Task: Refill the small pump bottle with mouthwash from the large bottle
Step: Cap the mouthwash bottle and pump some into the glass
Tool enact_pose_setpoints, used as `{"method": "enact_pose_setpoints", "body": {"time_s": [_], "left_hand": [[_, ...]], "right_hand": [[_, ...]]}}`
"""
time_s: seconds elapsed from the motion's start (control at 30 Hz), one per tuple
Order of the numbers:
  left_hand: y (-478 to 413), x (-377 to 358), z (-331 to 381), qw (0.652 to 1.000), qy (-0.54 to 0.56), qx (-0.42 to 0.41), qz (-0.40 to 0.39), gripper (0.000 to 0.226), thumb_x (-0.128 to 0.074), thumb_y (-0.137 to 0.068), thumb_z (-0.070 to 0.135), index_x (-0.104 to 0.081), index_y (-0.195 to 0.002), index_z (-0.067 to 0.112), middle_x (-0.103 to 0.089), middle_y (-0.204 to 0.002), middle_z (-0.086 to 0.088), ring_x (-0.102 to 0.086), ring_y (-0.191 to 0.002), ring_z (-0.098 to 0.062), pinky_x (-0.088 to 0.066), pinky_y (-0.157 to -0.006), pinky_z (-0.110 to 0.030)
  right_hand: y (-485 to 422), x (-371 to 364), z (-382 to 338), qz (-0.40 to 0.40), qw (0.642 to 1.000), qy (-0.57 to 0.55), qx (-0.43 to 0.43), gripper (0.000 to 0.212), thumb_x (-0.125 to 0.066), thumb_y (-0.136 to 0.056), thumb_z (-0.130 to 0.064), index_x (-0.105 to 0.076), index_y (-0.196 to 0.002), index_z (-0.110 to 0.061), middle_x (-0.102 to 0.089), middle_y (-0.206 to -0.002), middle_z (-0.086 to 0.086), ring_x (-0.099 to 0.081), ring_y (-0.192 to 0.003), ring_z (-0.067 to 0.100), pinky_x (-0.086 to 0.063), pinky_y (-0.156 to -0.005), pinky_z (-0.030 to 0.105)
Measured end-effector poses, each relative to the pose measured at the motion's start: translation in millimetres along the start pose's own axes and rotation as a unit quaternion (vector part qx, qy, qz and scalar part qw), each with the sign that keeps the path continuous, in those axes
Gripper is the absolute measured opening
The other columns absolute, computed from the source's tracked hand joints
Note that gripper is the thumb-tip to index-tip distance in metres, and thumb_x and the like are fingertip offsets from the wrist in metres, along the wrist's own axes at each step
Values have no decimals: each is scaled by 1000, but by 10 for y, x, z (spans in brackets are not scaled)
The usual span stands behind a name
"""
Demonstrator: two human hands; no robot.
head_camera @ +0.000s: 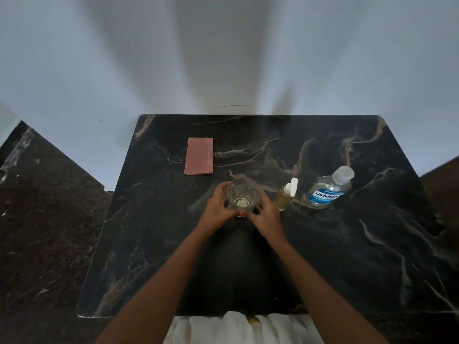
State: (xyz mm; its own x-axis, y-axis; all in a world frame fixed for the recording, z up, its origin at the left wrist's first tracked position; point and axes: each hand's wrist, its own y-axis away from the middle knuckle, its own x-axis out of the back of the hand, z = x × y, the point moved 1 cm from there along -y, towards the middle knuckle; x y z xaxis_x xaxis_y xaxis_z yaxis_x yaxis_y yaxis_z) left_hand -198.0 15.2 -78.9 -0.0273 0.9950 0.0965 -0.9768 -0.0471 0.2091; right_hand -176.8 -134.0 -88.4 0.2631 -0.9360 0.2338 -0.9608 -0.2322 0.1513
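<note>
A clear drinking glass (243,196) stands upright near the middle of the black marble table (347,244). My left hand (216,208) curls round its left side and my right hand (267,214) holds its right side near the base. Just right of the glass stands the small pump bottle (285,197), with yellowish liquid and a white pump head. Further right is the large mouthwash bottle (326,191), clear with a blue label and its cap on. Neither hand touches either bottle.
A folded pink cloth (199,156) lies toward the table's back left. A pale wall runs behind the table. Dark stone floor shows to the left and right. White fabric sits at the table's near edge.
</note>
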Motion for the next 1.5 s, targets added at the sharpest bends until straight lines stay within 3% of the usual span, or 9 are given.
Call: {"method": "enact_pose_setpoints", "body": {"time_s": [0.07, 0.2, 0.4, 0.47, 0.6, 0.77, 0.93, 1.27, 1.5], "left_hand": [[-63, 30, 41, 1000, -10, -9, -2, 74, -80, -61, 4, -39, -118, 26, -50, -117, 11, -51, -113, -8, -42, -95, -22], [-252, 122, 154, 999, -34, -19, -2, 76, -79, -63, 5, -36, -125, 15, -49, -122, 2, -51, -115, -14, -42, -97, -24], [-693, 309, 344, 999, -36, -24, -14, 75, -78, -64, 3, -36, -124, 19, -45, -112, 19, -49, -105, 0, -44, -85, -10], [-857, 367, 406, 999, -39, -30, -13, 76, -77, -64, 3, -36, -127, 17, -45, -116, 14, -49, -110, -6, -45, -91, -17], [-1174, 452, 536, 998, -49, -34, -8, 77, -76, -66, 6, -34, -129, 18, -42, -121, 7, -45, -114, -11, -43, -91, -22], [-1475, 523, 581, 999, -39, -23, -7, 79, -74, -68, 3, -31, -133, 14, -41, -133, -6, -44, -119, -16, -41, -100, -33], [-1629, 557, 533, 1000, -18, -9, -4, 79, -74, -67, 1, -31, -132, 14, -41, -121, 5, -45, -116, -14, -42, -102, -38], [-1721, 565, 466, 1000, -23, 1, -4, 80, -75, -66, 3, -31, -131, 17, -42, -110, 20, -46, -109, -7, -43, -98, -32], [-1707, 541, 515, 998, -56, 15, -3, 87, -75, -69, 7, -23, -139, 13, -37, -141, -10, -40, -124, -16, -36, -106, -35]], "right_hand": [[-69, -22, -12, 7, 1000, 1, 1, 68, -79, -65, -6, -48, -125, -18, -59, -103, -21, -55, -100, -11, -44, -83, 7], [-280, -85, -76, 29, 999, 10, 15, 65, -77, -67, -6, -49, -124, -17, -59, -103, -20, -56, -102, -3, -45, -88, 15], [-737, -198, -220, 70, 997, 1, 9, 70, -74, -70, -3, -44, -131, -18, -59, -101, -14, -56, -93, -8, -44, -80, 7], [-908, -226, -286, 86, 996, -8, 9, 70, -74, -70, -2, -44, -131, -16, -59, -103, -10, -57, -97, 2, -45, -83, 12], [-1253, -268, -389, 123, 992, 12, 20, 67, -74, -71, -4, -44, -131, -16, -56, -99, -11, -55, -94, 4, -45, -70, 3], [-1581, -304, -414, 116, 993, -3, -3, 70, -70, -74, -1, -38, -134, -17, -61, -115, 4, -55, -101, 9, -49, -86, 25], [-1778, -328, -405, 120, 992, 19, -23, 70, -69, -75, 0, -38, -135, -17, -59, -120, 8, -51, -96, 5, -45, -69, 7], [-1868, -326, -323, 110, 994, -4, -29, 67, -67, -76, 2, -38, -135, -15, -59, -120, 8, -53, -97, 4, -46, -78, 12], [-1857, -331, -312, 104, 994, 17, -36, 69, -65, -79, 0, -33, -138, -17, -57, -125, 9, -50, -104, 8, -43, -86, 20]]}}
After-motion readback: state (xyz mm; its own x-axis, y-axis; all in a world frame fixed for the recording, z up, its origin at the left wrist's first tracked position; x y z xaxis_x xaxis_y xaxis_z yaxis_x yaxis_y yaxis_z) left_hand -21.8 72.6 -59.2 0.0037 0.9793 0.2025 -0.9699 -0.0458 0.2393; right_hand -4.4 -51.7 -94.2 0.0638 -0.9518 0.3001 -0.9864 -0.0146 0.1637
